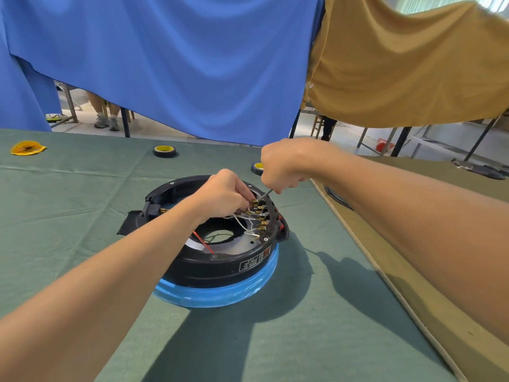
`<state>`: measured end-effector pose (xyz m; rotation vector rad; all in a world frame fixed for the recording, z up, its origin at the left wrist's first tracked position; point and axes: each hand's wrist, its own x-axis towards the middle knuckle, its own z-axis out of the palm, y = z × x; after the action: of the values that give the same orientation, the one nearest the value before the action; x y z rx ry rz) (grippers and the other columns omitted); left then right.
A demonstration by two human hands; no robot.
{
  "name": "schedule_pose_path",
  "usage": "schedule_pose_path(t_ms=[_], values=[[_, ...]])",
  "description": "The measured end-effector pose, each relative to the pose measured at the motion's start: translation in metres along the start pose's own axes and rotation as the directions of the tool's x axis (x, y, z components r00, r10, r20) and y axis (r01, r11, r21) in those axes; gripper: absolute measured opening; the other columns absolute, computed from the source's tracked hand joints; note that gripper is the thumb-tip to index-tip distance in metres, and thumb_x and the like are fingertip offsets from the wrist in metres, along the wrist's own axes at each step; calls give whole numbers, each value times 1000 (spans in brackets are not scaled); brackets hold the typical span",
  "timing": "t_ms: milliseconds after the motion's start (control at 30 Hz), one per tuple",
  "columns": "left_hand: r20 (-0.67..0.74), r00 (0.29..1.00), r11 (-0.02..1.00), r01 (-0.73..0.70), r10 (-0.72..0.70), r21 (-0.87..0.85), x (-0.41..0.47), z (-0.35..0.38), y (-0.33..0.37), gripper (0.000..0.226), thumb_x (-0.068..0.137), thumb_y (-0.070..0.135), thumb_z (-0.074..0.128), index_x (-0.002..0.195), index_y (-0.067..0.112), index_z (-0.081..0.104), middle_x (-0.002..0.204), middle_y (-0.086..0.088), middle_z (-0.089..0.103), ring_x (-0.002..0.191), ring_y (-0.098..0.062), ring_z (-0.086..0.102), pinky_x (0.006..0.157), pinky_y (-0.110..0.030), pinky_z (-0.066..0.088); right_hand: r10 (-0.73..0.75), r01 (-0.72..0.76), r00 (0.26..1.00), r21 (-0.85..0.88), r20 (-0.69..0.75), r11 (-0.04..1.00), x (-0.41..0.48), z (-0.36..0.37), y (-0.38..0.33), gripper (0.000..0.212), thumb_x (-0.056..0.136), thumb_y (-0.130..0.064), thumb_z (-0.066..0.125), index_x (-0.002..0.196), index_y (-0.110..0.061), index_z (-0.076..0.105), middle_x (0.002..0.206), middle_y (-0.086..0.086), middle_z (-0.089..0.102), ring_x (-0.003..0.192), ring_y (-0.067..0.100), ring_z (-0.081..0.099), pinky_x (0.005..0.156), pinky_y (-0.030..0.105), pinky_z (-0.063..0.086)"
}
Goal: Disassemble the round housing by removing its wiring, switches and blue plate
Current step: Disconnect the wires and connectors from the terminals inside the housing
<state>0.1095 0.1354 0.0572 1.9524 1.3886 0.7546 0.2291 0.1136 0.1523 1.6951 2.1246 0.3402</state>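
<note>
A round black housing (209, 267) sits upside down on its blue plate (220, 295) on the green table cloth. Inside its right rim stands a row of switches with brass terminals (261, 216), joined by white wires (242, 220); a red wire (202, 242) crosses the inner ring. My left hand (223, 193) reaches into the housing and pinches a terminal connector at the top of the row. My right hand (283, 164) grips a thin metal tool (265, 193), a screwdriver by its look, whose tip points down at the same terminals.
Two rolls of black and yellow tape (164, 151) (257, 167) lie behind the housing. A yellow scrap (27, 148) lies far left. A tan board edge (358, 235) runs along the right. Blue and tan cloths hang behind the table.
</note>
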Motion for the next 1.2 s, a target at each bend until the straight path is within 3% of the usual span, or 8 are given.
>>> schedule_pose_path(t_ms=[133,233,333,467,600,800,933,1200], values=[[4,1000,1000,0,0,3,0,0,0,22,86,-3,63,98,10,75,82,-1,72,80,-17,68,72,-26,54,15,-32,994,158,106,987,6,-3,7,16,85,-12,63,70,-5,60,54,5,52,35,15,39,39,19,33],[3,1000,1000,-4,4,11,0,0,0,23,86,-3,62,99,10,76,83,0,71,80,-14,67,71,-23,50,80,-287,924,537,375,793,8,1,32,8,91,-12,60,93,-6,65,58,6,46,41,13,22,41,19,17],[-3,1000,1000,-9,9,20,0,0,-1,24,86,-4,61,100,9,75,81,2,70,80,-15,67,75,-25,50,58,-409,870,652,489,639,3,9,40,11,95,-16,56,97,-9,64,58,3,45,42,9,19,42,18,14],[-19,1000,999,-21,22,38,1,0,-1,22,86,-1,62,96,13,76,83,1,71,80,-14,66,72,-21,51,61,-79,996,321,64,944,-7,11,18,21,89,-18,57,70,-11,54,59,3,50,43,14,37,44,21,28],[-70,992,987,-96,106,129,-3,2,-1,35,83,-1,63,59,26,66,62,16,64,58,-1,53,47,-3,36,-33,6,929,-73,-370,997,-16,23,-16,15,84,-20,51,73,-21,42,66,0,41,52,17,37,47,27,20],[-76,988,955,-110,136,274,-7,3,0,26,88,8,59,107,17,75,100,-2,73,90,-18,66,86,-36,56,23,-17,999,225,-24,974,-3,16,7,25,86,-17,60,65,-5,57,58,7,55,51,20,48,46,26,35],[-65,989,958,-113,134,263,-6,2,0,27,87,7,60,108,15,74,100,-3,73,90,-18,66,86,-37,56,26,-14,998,228,-50,974,-5,17,13,17,84,-18,58,73,-6,64,69,10,62,62,25,55,53,31,42],[-65,989,968,-116,133,221,-5,4,-1,26,87,5,61,109,11,73,101,-5,73,87,-15,66,81,-26,55,90,-54,987,251,-135,967,-24,23,4,23,86,-18,46,64,-15,40,67,5,41,56,20,39,48,30,28]])
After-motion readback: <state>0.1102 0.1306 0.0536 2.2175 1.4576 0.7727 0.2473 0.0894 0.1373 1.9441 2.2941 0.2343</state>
